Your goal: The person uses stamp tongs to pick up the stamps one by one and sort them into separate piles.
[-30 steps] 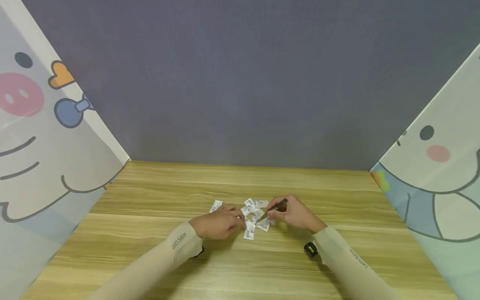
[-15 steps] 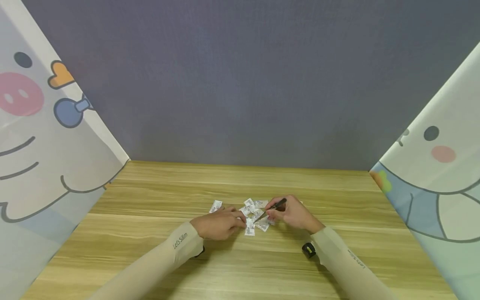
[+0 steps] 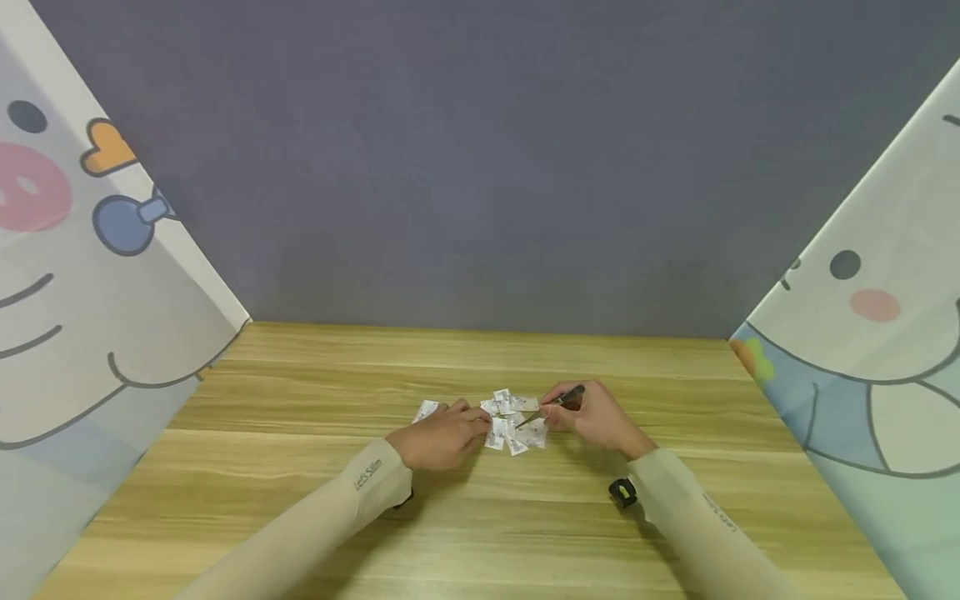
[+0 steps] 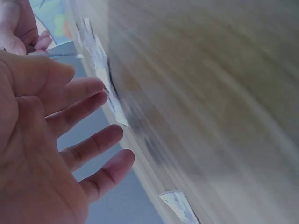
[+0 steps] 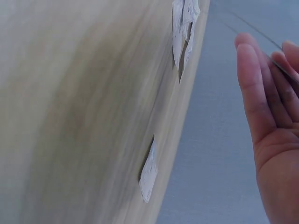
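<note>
Several printed white paper pieces [image 3: 517, 441] lie overlapping in a cluster on the wooden table, in the middle of the head view. My right hand [image 3: 600, 421] holds dark tweezers [image 3: 558, 398], their tips down at the cluster. In the right wrist view the thin tweezers [image 5: 280, 69] run between the fingers. My left hand [image 3: 441, 437] lies at the cluster's left side, fingertips at the papers. From the left wrist, that hand [image 4: 46, 121] shows its fingers loosely extended and spread, close to the paper strip [image 4: 100, 60]; contact is hard to tell.
A separate paper piece [image 3: 425, 410] lies left of the cluster, partly behind the left hand. Another lone piece [image 5: 148, 179] shows in the right wrist view. The wooden table [image 3: 480, 533] ends at a grey back panel [image 3: 480, 167], with cartoon-printed side panels [image 3: 892, 350].
The front paper pieces have shifted and turned within the cluster, now sitting closer together. The tweezers have moved slightly up with the right hand. The left hand stays beside the papers.
</note>
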A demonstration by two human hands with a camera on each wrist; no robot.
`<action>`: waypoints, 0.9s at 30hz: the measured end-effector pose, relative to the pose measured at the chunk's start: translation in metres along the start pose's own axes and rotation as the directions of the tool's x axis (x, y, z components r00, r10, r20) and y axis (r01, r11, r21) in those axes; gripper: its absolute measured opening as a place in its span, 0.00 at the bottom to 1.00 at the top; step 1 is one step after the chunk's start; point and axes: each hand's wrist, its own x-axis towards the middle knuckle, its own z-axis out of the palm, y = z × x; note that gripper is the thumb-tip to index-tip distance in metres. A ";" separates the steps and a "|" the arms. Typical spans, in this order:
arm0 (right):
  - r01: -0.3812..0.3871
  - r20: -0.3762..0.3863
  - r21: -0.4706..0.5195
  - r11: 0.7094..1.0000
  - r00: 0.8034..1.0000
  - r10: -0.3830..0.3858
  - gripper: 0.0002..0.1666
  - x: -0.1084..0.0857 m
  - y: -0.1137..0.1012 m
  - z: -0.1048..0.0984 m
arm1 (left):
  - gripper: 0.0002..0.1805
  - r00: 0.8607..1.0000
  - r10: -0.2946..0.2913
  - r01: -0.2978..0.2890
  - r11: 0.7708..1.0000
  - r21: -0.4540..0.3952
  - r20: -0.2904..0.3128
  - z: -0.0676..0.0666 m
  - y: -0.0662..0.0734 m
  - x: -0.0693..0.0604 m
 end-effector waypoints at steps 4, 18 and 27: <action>0.002 -0.054 -0.020 1.000 0.999 -0.003 0.09 0.004 -0.001 0.003 | 0.17 1.000 0.011 -0.011 1.000 -0.008 -0.016 -0.002 0.002 -0.003; -0.008 -0.025 -0.022 1.000 1.000 0.007 0.08 0.008 -0.032 0.016 | 0.17 0.999 0.036 -0.035 0.999 0.022 -0.019 0.004 0.006 -0.004; -0.011 -0.025 0.024 1.000 1.000 0.012 0.08 0.008 -0.039 0.020 | 0.18 0.999 0.041 -0.042 0.997 0.069 0.011 0.002 0.007 -0.004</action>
